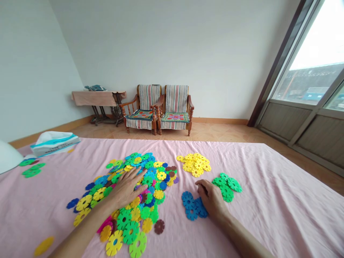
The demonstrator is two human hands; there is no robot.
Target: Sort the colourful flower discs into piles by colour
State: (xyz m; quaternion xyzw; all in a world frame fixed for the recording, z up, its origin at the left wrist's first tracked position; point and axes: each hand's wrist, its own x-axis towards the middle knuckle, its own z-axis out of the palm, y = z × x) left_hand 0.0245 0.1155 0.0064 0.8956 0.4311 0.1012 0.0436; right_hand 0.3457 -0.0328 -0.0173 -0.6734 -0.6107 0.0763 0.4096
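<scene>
A large mixed pile of notched plastic snowflake discs (pixel 130 225) in several colours lies left of centre. My left hand (pixel 129 188) rests on top of it with fingers spread. My right hand (pixel 212 199) has its fingers curled in beside a small group of blue discs (pixel 191 206); whatever is inside the fingers, if anything, is hidden. Beyond that hand sits a heap of yellow discs (pixel 197 164). A cluster of green discs (pixel 228 186) lies just to its right.
Pink cloth (pixel 268 200) covers the surface. At the left stand a tissue pack (pixel 55 144) and a white rounded object (pixel 8 157), with a few green discs (pixel 33 170) nearby. Two wooden armchairs (pixel 176 102) and a cloth-covered sewing table (pixel 94 98) are by the wall.
</scene>
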